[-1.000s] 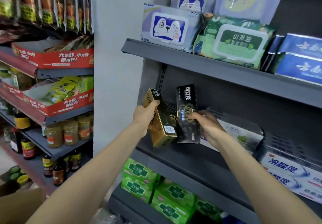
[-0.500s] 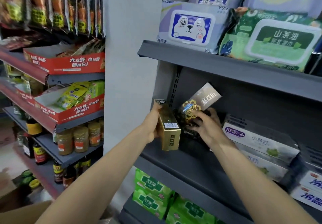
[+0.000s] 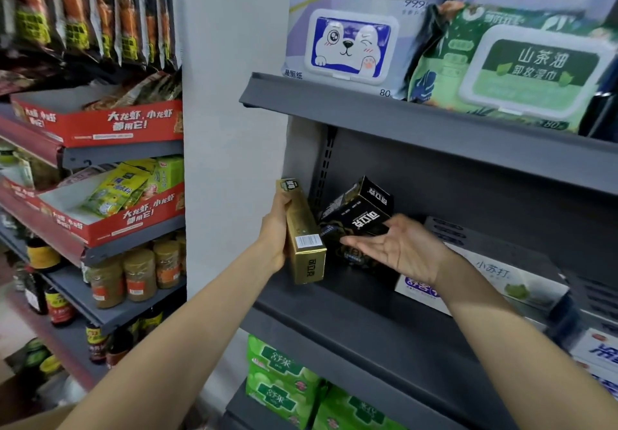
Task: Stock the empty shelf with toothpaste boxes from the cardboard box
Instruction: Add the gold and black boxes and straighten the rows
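Big dark grey shelf (image 3: 384, 326) takes up most of the right side, with another shelf board above it carrying wet wipe packs (image 3: 347, 44), a blue-and-white one with a cartoon dog and a green one (image 3: 521, 68) next to it. On the left there's a separate rack with red display trays (image 3: 100, 125), snack bags and jars (image 3: 140, 275). Green packs (image 3: 284, 379) sit on the level below.

On the grey shelf itself, pale toothpaste boxes (image 3: 501, 279) lie stacked toward the right, partly behind the right forearm. The black toothpaste box (image 3: 357, 212) is at the shelf's left end near the back corner, tilted on a diagonal, looks like it's leaning on other dark boxes under it, but that bit is too dark to sort out.

Left hand (image 3: 276, 235) is wrapped around the gold toothpaste box (image 3: 304, 239), gripping it from the left side, box held roughly upright with its lower end over the shelf's front part. It sits just beside the black one.

Right hand (image 3: 398, 249) is spread open, palm up, fingers (image 3: 359, 240) straight and pointing left, lying against the lower front of the black box, not curled around anything.
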`<action>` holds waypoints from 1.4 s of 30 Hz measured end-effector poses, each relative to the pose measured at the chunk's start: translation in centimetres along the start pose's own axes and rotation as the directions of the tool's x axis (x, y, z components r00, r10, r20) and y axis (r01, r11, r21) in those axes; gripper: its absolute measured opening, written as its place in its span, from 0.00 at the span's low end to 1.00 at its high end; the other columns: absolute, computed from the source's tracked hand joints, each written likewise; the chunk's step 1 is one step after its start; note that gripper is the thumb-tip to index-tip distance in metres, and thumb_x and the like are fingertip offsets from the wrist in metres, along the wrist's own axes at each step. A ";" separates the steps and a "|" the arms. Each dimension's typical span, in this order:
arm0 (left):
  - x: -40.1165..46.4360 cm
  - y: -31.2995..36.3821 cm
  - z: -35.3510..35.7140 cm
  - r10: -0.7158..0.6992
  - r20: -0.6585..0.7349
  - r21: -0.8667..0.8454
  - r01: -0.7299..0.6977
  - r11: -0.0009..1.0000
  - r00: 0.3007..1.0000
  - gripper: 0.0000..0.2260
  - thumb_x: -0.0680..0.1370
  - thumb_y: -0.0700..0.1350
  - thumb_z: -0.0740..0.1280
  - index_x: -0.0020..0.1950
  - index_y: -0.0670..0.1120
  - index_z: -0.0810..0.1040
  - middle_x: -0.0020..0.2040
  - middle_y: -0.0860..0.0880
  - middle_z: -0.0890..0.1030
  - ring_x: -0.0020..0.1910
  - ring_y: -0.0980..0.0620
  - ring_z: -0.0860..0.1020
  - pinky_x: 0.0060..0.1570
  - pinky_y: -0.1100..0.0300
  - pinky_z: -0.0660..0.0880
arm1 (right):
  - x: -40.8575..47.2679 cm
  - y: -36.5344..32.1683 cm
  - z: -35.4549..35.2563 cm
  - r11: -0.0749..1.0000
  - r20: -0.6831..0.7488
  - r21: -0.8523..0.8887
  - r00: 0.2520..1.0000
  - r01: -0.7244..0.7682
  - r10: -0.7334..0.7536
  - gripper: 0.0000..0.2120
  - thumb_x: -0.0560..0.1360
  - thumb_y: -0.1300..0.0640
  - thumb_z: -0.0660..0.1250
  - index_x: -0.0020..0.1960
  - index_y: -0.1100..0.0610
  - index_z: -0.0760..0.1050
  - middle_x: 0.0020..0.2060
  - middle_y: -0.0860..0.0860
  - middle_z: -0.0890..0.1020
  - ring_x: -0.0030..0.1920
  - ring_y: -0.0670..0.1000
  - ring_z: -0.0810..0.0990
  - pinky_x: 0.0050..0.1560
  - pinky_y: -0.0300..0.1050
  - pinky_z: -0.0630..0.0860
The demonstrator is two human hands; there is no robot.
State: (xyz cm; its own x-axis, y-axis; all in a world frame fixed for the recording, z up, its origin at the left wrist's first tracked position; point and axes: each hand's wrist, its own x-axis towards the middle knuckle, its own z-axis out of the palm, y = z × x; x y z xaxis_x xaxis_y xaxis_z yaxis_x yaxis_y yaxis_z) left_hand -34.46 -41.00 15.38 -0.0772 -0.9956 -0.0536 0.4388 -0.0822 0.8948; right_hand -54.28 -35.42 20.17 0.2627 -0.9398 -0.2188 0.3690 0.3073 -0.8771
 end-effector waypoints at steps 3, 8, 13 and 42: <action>0.3 0.0 -0.2 0.008 0.008 0.034 -0.008 0.999 1.000 0.17 0.76 0.58 0.60 0.49 0.44 0.75 0.35 0.44 0.80 0.46 0.38 0.78 0.53 0.45 0.75 | -0.1 -0.2 -0.5 0.987 0.044 0.098 0.992 -0.126 0.122 0.29 0.79 0.38 0.50 0.65 0.60 0.66 0.55 0.75 0.75 0.46 0.66 0.83 0.40 0.50 0.83; 0.1 0.6 -0.5 0.022 0.007 0.058 -0.023 0.998 1.000 0.22 0.70 0.61 0.63 0.50 0.43 0.75 0.38 0.43 0.79 0.42 0.40 0.79 0.57 0.43 0.75 | -1.0 -0.7 0.3 0.967 0.017 0.196 0.986 -0.165 0.165 0.22 0.80 0.45 0.55 0.58 0.63 0.73 0.52 0.73 0.75 0.33 0.62 0.83 0.31 0.42 0.81; 0.5 1.5 -0.9 0.084 -0.032 0.096 -0.081 0.992 0.996 0.18 0.75 0.59 0.62 0.49 0.44 0.76 0.36 0.43 0.81 0.41 0.39 0.80 0.58 0.39 0.75 | -0.9 -0.7 0.1 0.995 -0.048 0.073 0.996 -0.074 0.078 0.16 0.75 0.53 0.62 0.58 0.61 0.73 0.54 0.65 0.78 0.41 0.61 0.84 0.33 0.44 0.82; 0.3 0.0 -1.5 0.049 -0.275 0.100 -0.022 0.995 0.960 0.30 0.72 0.62 0.63 0.65 0.43 0.67 0.52 0.40 0.80 0.47 0.42 0.81 0.37 0.56 0.77 | 2.3 1.4 0.4 0.200 0.019 -0.976 0.945 0.089 -0.327 0.27 0.72 0.64 0.67 0.69 0.52 0.70 0.65 0.53 0.74 0.67 0.50 0.70 0.56 0.38 0.65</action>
State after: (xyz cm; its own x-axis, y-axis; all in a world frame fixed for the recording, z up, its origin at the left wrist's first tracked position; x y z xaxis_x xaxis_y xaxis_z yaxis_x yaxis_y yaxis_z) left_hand -33.15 -41.35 14.66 0.1933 -0.9726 -0.1293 0.3490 -0.0551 0.9355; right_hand -52.78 -37.09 18.63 0.1444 -0.9855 0.0886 -0.7729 -0.1682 -0.6119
